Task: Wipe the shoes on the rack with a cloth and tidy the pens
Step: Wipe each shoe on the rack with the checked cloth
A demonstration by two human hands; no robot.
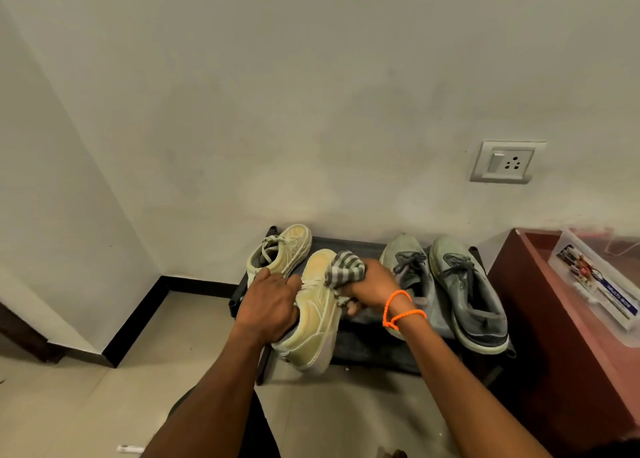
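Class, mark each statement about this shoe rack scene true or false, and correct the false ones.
1. The left hand grips a yellow shoe. True.
2. The right hand holds a sponge. False: it holds a striped cloth.
3. Two grey shoes sit on the rack. True.
4. The orange band is on the left wrist. False: it is on the right wrist.
5. The wall socket is left of the rack. False: it is up to the right.

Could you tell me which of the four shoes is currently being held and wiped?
The nearer pale yellow canvas sneaker: the left hand grips it while the right hand presses the grey-and-white striped cloth on it. The other yellow sneaker and both grey sneakers rest untouched.
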